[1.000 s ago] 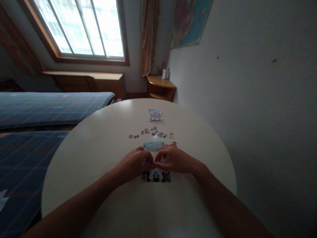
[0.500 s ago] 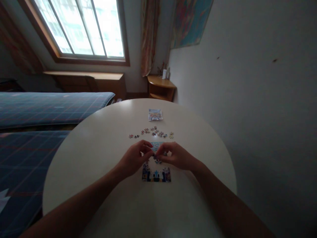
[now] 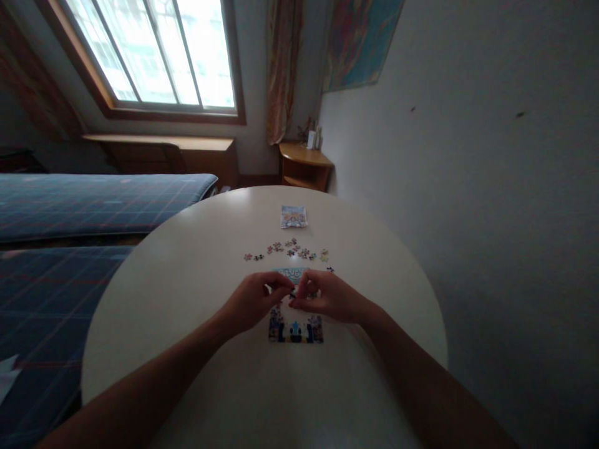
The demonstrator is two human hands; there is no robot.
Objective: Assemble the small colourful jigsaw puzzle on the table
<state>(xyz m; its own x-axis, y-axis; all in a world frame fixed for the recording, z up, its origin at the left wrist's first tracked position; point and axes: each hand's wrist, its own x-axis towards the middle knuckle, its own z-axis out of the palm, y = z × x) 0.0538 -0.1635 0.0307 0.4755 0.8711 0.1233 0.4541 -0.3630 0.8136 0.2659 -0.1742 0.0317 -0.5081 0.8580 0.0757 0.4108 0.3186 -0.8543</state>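
Hands at work, mid-frame: the left hand (image 3: 256,297) and right hand (image 3: 333,295) hide the middle of a picture puzzle (image 3: 296,333). From where I stand, the dark scrap (image 3: 292,295) between them is too small to identify, and which hand grips it is unclear. Above, the prints on the loose pieces (image 3: 305,254) are too tiny to read; the packet (image 3: 293,216) bears blurred artwork. Both forearms (image 3: 173,368) and the round table (image 3: 281,399) run off the bottom edge. The top edge crops the window (image 3: 163,56) and wall poster (image 3: 360,47); the left edge slices a checked mattress (image 3: 93,206) and white sheet (image 3: 6,379).
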